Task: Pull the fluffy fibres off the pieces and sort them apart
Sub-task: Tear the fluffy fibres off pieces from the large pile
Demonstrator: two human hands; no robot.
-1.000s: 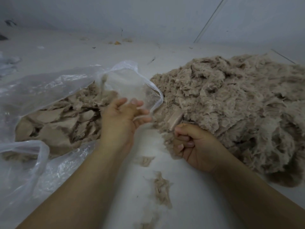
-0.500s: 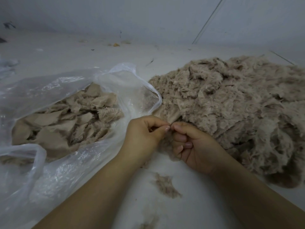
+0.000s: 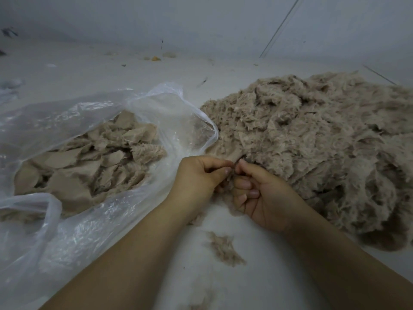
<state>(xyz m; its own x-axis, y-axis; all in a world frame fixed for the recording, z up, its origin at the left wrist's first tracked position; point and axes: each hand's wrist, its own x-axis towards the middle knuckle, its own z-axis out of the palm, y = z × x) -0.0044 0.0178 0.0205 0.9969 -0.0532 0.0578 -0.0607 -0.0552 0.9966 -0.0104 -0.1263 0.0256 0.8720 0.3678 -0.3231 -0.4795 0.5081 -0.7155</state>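
In the clear plastic bag [image 3: 67,121] lie stripped beige pieces [image 3: 89,166].

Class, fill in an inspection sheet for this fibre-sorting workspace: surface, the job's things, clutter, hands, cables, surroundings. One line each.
Surface: pale floor, dusty, with lint on it.
Job's things: big fluffy heap on the right; clear plastic bag on the left, open, holding flatter pieces; a small piece between the fingertips of both hands.
Clutter: loose fibre tuft near the forearms; small scraps by the far wall.
Hands: left hand and right hand both pinch the small piece, fingers curled.
Cables: one thin dark line runs up the wall; cannot tell if it is a cable.
Surroundings: plain pale wall.
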